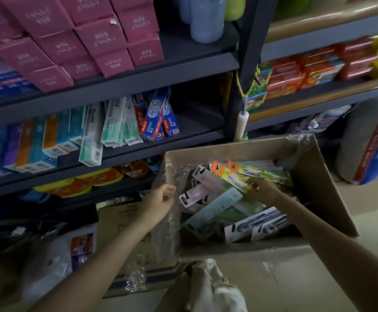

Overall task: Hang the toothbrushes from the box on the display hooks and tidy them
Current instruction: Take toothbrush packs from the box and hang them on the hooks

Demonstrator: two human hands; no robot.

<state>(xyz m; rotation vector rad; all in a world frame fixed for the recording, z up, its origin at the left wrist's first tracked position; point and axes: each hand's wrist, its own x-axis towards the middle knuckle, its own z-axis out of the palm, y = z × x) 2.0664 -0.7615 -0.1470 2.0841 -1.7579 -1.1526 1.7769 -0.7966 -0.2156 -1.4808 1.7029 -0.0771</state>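
Two hands at one open box (314,176), low right of the shelves (138,70). Our left hand (158,202) curls on the box's left wall by the plastic liner (172,221). Our right hand (263,190) pinches a green-yellow toothbrush pack (235,174) with orange hang tabs, above loose packs (217,206) heaped inside. Toothpaste cartons (113,122) far left.

An open cardboard box (323,176) stands on the floor, tilted, its flaps lined with clear film. Inside lie carded toothbrush packs (210,206) in a loose heap: pale lilac, teal, white-and-blue, and a green-yellow bunch (240,174) with orange hanger tabs on top.
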